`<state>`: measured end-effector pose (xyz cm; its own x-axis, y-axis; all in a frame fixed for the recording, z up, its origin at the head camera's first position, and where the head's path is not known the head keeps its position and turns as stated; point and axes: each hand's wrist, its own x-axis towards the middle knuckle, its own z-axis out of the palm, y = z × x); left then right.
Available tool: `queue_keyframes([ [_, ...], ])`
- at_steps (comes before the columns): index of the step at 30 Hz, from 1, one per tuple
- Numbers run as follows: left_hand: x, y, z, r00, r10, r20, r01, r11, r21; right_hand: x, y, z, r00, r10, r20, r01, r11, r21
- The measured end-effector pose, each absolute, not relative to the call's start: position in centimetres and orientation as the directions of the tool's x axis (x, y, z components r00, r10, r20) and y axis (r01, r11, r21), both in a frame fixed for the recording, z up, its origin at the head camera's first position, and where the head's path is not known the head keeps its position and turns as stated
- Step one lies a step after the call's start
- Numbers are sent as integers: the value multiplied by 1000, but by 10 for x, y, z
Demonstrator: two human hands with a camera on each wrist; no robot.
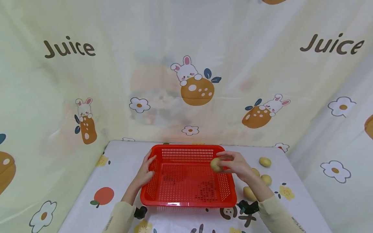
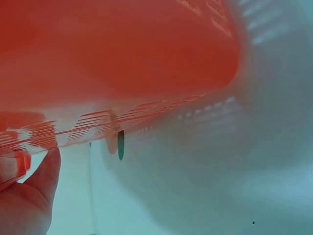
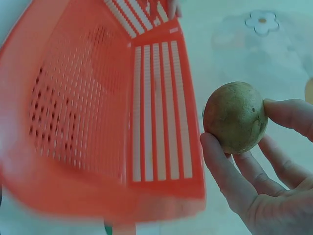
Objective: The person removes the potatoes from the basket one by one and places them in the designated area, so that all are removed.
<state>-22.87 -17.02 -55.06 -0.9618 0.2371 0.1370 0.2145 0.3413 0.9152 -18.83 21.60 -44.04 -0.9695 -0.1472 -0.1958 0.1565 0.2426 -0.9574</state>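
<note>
My right hand (image 1: 234, 163) pinches a small round potato (image 1: 215, 165) between thumb and fingers, over the right side of a red plastic basket (image 1: 189, 204). In the right wrist view the potato (image 3: 234, 117) looks brownish and smooth, just beside the basket's slatted wall (image 3: 161, 112). My left hand (image 1: 144, 173) grips the basket's left rim, its fingers reaching over the edge. The left wrist view shows the thumb (image 2: 46, 171) against the basket's side (image 2: 122, 54), with the other fingers mostly hidden. Inside the basket, only its perforated floor shows.
Several more potatoes lie on the table to the right of the basket, one farther back (image 1: 265, 161) and others near my right forearm, such as this potato (image 1: 266, 180). A printed cloth (image 1: 122, 161) covers the table. Patterned curtains (image 1: 160, 38) enclose the back and sides.
</note>
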Motion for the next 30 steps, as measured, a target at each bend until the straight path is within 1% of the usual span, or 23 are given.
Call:
queue_keyframes([
  [2,-227,-170,-550,-963,237,131,209,343,916,-187,227,-440,-970,-124,-209,173,249,-953],
  [9,-222,-171,-551,-967,238,96,173,328,929,-175,262,-446,-968,-127,-217,188,212,-959],
  [14,-222,-171,-551,-965,242,97,180,349,920,-163,291,-456,-967,-102,-232,204,227,-952],
  [20,-223,-172,-551,-968,227,112,189,356,915,-151,328,-470,-966,-39,-255,237,256,-937],
  [27,-225,-170,-547,-964,240,116,200,363,910,-129,364,-489,-958,-24,-287,279,163,-946],
  [30,-224,-167,-545,-965,234,120,203,371,906,-122,377,-499,-951,-16,-308,301,164,-939],
])
